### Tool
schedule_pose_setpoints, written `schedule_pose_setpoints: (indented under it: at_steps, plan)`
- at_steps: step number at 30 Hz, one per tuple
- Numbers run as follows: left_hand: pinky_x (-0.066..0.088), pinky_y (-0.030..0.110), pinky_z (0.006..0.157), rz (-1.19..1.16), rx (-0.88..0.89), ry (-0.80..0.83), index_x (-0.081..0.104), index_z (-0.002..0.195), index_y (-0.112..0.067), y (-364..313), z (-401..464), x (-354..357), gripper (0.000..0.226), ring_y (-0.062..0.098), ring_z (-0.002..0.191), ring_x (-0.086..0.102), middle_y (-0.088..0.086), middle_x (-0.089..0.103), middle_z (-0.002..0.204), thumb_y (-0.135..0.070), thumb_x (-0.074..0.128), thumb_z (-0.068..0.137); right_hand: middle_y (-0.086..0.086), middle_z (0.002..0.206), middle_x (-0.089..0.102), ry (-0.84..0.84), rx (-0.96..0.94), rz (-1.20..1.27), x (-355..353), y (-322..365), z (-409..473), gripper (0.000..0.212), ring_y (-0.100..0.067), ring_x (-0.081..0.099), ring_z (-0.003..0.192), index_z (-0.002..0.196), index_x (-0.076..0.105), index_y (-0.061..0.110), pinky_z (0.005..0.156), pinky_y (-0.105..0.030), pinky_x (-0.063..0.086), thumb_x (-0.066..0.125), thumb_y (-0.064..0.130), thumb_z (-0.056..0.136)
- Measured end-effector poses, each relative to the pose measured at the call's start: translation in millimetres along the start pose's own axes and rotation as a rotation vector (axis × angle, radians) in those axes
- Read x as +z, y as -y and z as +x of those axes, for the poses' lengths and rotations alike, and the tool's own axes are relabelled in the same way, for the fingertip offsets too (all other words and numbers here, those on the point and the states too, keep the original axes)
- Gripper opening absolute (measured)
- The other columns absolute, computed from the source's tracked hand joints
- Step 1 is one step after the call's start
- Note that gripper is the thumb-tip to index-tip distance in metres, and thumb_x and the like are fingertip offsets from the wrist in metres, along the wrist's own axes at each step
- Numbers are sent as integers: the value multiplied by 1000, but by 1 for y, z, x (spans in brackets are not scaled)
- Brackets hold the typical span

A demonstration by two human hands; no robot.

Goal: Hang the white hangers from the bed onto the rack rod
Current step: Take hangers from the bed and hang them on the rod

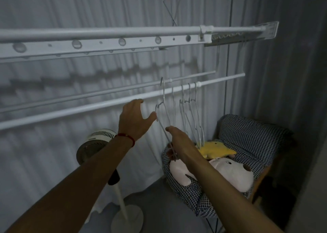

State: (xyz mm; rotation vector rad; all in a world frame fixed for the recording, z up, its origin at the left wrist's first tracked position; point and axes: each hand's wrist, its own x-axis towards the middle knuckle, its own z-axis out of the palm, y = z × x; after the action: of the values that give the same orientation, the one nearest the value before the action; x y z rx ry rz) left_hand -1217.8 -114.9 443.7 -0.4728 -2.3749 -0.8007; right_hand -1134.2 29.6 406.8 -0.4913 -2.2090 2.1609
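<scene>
Head view takes in a pale pleated curtain (88, 7) filling the background, with a wide perforated rack beam (106, 43) crossing near the top and ending at a bracket on the right. Below it the rack rod (70, 111) slants from lower left to upper right, a thinner bar running just behind it; its left stretch is bare, leaving free length beside the hung pieces. At the lower right a checked cushion (256, 137) holds a white plush toy (230, 172) and a yellow plush toy (215, 149), close under the hanging wires. A standing fan (95, 144) sits lower left, partly behind the left forearm. Three or four white hangers (192, 112) dangle from the rod near its joint, bunched together. One more white hanger (163, 98) has its hook at the rod, just left of the bunch. The left hand (134, 121) is spread, fingertips by the rod and thumb touching this hanger's shoulder. The right hand (178, 144) grips the same hanger's lower wire, fingers curled round it.
</scene>
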Motion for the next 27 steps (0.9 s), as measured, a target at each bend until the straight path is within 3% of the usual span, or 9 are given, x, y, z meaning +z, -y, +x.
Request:
schedule_pose_setpoints:
  at_steps: [3,5,10,13,18,20,23,25,27]
  plan:
    - [37,47,111,116,140,-37,57,131,-4,11,23,5,78,33,129,50,14,58,136,-59,49,77,-13,135,56,-9,-21,-36,8,5,11,57,-16,54,81,153,40,18,79,-34,47,35,51,107]
    - [32,51,115,171,179,-31,57,132,-5,18,34,7,77,33,134,46,17,54,142,-57,50,76,-13,148,49,-16,-18,-37,14,7,17,58,-21,56,99,156,35,18,87,-37,45,31,50,108]
    - [26,58,115,273,270,19,56,135,-7,33,59,15,73,34,138,42,17,48,148,-51,53,77,-7,118,52,-90,-11,-10,27,8,41,58,-27,61,94,150,43,17,95,-42,54,33,54,106]
    - [25,59,115,284,288,38,55,137,-9,42,70,22,72,33,135,44,15,49,147,-50,53,78,-10,123,57,-117,-63,-104,33,2,51,54,-33,60,115,142,49,13,100,-47,53,29,50,107]
    - [34,57,108,276,310,42,58,132,-11,55,81,36,68,29,116,56,6,62,131,-52,52,78,-11,134,57,-140,-89,-141,40,-14,55,53,-28,58,120,143,50,15,113,-46,43,30,49,107]
    - [32,58,110,265,324,10,59,131,-10,57,82,41,67,29,115,57,6,63,129,-50,54,78,-12,127,61,-145,-95,-184,37,-18,56,49,-27,62,107,139,52,15,102,-42,50,30,46,108]
    - [29,59,113,257,342,-32,60,130,-9,60,81,46,65,30,117,56,7,63,129,-47,56,78,-2,95,59,-131,-83,-153,34,-21,56,46,-13,57,75,136,55,11,68,-28,51,37,41,108]
    - [28,59,114,255,352,-49,60,129,-9,61,81,49,63,31,119,55,8,62,131,-45,56,77,-3,105,63,-136,-81,-168,36,-20,55,44,-23,65,91,130,57,21,83,-37,56,38,50,103]
    - [27,59,114,252,359,-64,61,128,-9,62,80,52,63,32,120,55,9,62,132,-44,57,77,-8,126,62,-144,-59,-186,37,-23,56,59,-33,64,113,133,56,22,98,-46,52,40,60,91]
